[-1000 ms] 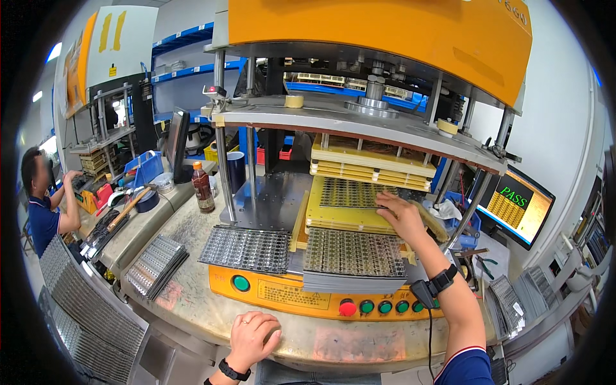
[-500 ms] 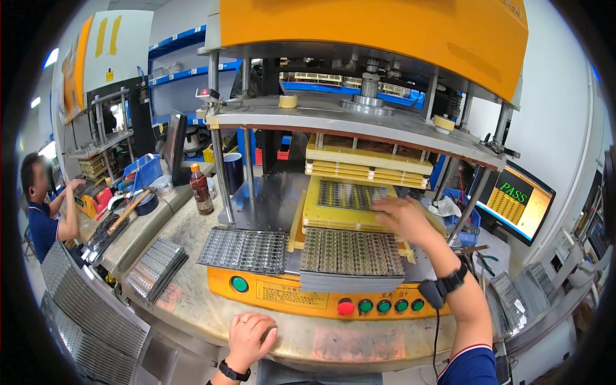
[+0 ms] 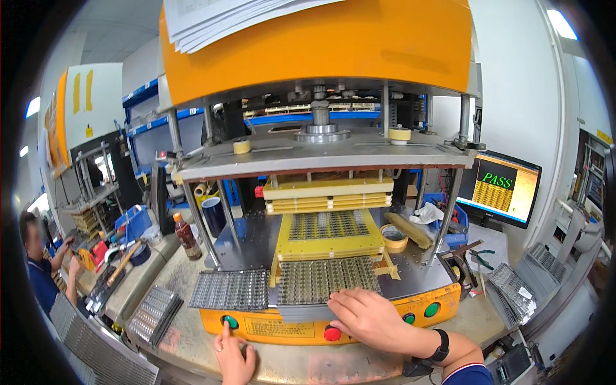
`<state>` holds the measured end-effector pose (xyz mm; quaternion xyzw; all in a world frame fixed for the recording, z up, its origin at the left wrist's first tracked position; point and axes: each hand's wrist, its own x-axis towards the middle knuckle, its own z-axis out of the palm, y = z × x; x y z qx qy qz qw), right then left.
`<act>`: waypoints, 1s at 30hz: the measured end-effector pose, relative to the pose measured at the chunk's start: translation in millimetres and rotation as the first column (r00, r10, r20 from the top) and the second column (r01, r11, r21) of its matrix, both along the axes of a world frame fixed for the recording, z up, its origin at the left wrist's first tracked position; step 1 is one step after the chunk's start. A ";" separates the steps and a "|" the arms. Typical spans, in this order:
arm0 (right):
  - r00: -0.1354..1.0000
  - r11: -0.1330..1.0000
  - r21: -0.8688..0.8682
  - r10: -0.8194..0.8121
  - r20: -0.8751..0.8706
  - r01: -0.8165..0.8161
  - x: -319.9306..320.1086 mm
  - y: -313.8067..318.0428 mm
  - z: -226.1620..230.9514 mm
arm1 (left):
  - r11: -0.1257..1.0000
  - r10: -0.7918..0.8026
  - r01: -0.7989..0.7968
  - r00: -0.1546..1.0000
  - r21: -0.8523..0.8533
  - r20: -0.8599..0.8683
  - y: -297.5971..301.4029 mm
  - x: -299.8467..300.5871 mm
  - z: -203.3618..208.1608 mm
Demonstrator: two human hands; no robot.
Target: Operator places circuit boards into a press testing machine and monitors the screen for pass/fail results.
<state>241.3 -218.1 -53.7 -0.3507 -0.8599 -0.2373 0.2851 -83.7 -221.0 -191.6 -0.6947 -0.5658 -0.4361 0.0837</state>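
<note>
My left hand (image 3: 235,359) stretches its index finger onto the left green button (image 3: 230,322) on the press's orange front panel, and holds nothing. My right hand (image 3: 367,316) rests its fingertips at the front right corner of a stack of clear-and-dark gridded circuit panels (image 3: 327,280); it covers some buttons, and its thumb is by the red button (image 3: 332,333). Behind the stack, another gridded panel (image 3: 327,225) lies in the yellow fixture plate (image 3: 372,244), under the raised yellow upper fixture (image 3: 328,192). Left of the stack sits a second pile of gridded panels (image 3: 230,289).
The press's metal posts (image 3: 451,208) flank the fixture. Tape rolls (image 3: 393,239), a brown-liquid bottle (image 3: 187,236) and pliers (image 3: 481,258) lie around. More panels lie left (image 3: 154,314) and right (image 3: 511,289). A monitor (image 3: 504,189) stands right; another person (image 3: 43,276) works far left.
My right hand has come back from the fixture panel to the front stack's corner. My left hand has reached the left green button. The view has shifted.
</note>
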 end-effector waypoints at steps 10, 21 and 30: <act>0.998 0.997 0.024 -0.070 0.002 0.070 1.9 -1.8 -12.8 | 0.996 -0.034 0.029 0.997 -0.083 -0.065 -2.6 -17.2 -27.1; 0.998 0.997 0.078 -0.004 -0.060 0.009 -0.3 10.8 -25.1 | 0.994 -0.109 0.108 0.992 -0.029 -0.067 1.2 -12.1 -16.8; 0.997 0.997 0.083 0.005 -0.077 0.002 -1.0 8.7 -23.5 | 0.996 -0.068 0.061 0.992 -0.069 -0.102 -3.8 -10.6 -14.0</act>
